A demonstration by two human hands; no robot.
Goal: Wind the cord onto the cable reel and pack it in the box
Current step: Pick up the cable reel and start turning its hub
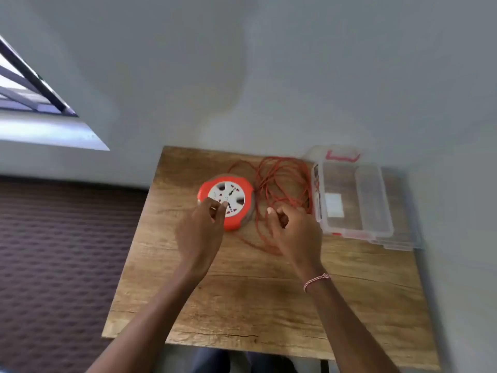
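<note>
An orange cable reel (pixel 236 189) with a white socket face lies flat on the wooden table (pixel 269 297). Its orange cord (pixel 282 181) sprawls in loose loops to the right of it, up to the box. My left hand (pixel 200 232) hovers over the reel's near left edge, fingers curled, fingertips at the white face; the blur hides whether they pinch something. My right hand (pixel 295 232) hovers over the cord with fingers loosely curled, thumb up; a strand passes under it. The clear plastic box (pixel 355 200) lies open at the right.
The table stands against a pale wall. The box's clear lid (pixel 400 238) lies under or behind it toward the table's right edge. A dark patterned surface (pixel 61 251) lies left of the table, a window (pixel 32 90) at upper left.
</note>
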